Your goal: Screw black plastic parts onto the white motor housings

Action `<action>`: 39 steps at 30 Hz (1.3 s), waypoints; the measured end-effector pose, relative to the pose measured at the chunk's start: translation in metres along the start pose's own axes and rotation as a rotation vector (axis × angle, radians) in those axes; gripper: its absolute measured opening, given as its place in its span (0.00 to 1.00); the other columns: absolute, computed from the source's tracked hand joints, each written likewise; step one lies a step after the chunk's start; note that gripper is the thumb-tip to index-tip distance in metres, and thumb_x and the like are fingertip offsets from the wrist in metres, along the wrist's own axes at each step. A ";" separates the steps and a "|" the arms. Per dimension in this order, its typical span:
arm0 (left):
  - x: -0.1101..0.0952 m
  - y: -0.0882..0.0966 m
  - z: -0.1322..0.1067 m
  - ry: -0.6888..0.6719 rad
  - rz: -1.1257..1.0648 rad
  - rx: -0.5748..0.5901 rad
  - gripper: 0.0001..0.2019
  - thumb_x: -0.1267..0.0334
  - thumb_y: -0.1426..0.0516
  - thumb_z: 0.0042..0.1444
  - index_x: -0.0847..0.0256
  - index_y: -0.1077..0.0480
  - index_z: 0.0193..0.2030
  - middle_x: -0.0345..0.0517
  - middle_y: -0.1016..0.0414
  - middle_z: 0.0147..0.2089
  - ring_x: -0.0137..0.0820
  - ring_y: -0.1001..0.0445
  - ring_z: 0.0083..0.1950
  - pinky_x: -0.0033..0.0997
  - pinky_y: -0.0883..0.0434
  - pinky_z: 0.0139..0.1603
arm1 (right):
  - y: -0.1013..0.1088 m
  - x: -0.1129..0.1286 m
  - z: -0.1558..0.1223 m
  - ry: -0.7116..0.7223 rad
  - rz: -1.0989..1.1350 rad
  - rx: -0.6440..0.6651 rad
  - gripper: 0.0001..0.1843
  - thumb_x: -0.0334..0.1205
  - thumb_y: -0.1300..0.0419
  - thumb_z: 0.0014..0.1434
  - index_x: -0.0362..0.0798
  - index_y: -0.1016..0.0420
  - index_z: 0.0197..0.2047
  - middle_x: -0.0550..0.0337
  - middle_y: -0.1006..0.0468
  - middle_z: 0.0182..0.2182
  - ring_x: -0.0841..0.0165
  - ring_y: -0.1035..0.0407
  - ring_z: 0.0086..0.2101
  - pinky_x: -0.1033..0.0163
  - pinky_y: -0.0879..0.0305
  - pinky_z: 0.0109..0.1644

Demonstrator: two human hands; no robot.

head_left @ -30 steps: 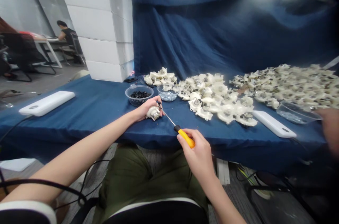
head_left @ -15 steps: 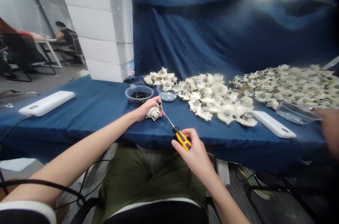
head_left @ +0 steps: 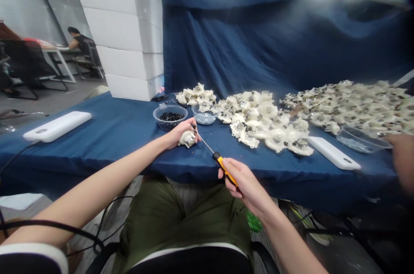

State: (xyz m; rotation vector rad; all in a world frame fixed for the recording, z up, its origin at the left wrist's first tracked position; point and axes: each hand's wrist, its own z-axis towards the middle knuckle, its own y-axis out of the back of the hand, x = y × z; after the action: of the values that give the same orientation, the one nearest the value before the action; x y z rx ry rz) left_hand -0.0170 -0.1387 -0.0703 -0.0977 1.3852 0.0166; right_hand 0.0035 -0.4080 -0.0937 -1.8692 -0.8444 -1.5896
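Note:
My left hand [head_left: 180,133] is closed around a small cream plastic part with a metal fitting [head_left: 188,139], held just above the table near its front edge. In my right hand [head_left: 241,179] is a yellow and black screwdriver [head_left: 225,169], with my fingers wrapped about the handle. Its thin shaft slants up and left, and the tip meets a small black piece [head_left: 194,127] on the cream part by my left fingertips. Exactly how the tip sits there is too small to make out. Just behind my left hand stands a clear bowl of small black pieces [head_left: 170,117].
A clear bowl of small silvery pieces [head_left: 204,117] stands beside it. Cream parts lie in piles in the middle [head_left: 265,118] and at the right [head_left: 365,103]. White power banks lie left [head_left: 58,126] and right [head_left: 334,152]. Another person's hand [head_left: 403,157] is near a clear tray [head_left: 359,139].
My right hand has shifted its grip, its fingers now wrapped further round the screwdriver handle, and turned slightly. The left hand and cream part have stayed nearly in place.

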 end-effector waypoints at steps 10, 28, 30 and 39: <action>0.002 0.001 0.000 0.003 0.014 -0.013 0.07 0.63 0.45 0.48 0.58 0.41 0.33 0.43 0.24 0.22 0.37 0.20 0.31 0.31 0.24 0.35 | -0.003 -0.020 -0.001 0.402 -0.752 -0.375 0.18 0.55 0.45 0.68 0.51 0.25 0.49 0.57 0.19 0.36 0.65 0.26 0.33 0.62 0.38 0.38; 0.003 0.001 0.000 0.021 0.017 -0.009 0.08 0.63 0.43 0.49 0.58 0.40 0.33 0.45 0.24 0.23 0.38 0.19 0.31 0.28 0.25 0.30 | -0.009 -0.018 -0.002 0.443 -0.890 -0.442 0.15 0.51 0.48 0.70 0.51 0.28 0.49 0.55 0.21 0.44 0.60 0.25 0.43 0.59 0.34 0.44; 0.003 0.000 0.000 0.025 0.013 -0.016 0.08 0.63 0.44 0.49 0.58 0.41 0.33 0.45 0.24 0.23 0.38 0.19 0.31 0.28 0.26 0.30 | -0.010 -0.020 -0.001 0.502 -0.999 -0.473 0.18 0.50 0.51 0.72 0.49 0.27 0.53 0.52 0.21 0.46 0.58 0.24 0.45 0.58 0.34 0.45; 0.001 -0.001 0.000 0.023 0.000 -0.049 0.08 0.64 0.45 0.48 0.58 0.41 0.34 0.43 0.25 0.25 0.34 0.22 0.27 0.26 0.27 0.27 | 0.001 -0.005 0.017 0.145 -0.194 -0.102 0.21 0.58 0.42 0.65 0.46 0.27 0.39 0.63 0.25 0.29 0.79 0.40 0.17 0.70 0.48 0.20</action>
State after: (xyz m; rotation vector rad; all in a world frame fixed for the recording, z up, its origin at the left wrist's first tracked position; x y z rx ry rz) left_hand -0.0171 -0.1401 -0.0712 -0.1389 1.4078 0.0500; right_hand 0.0147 -0.3970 -0.1011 -1.7587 -0.9181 -1.8943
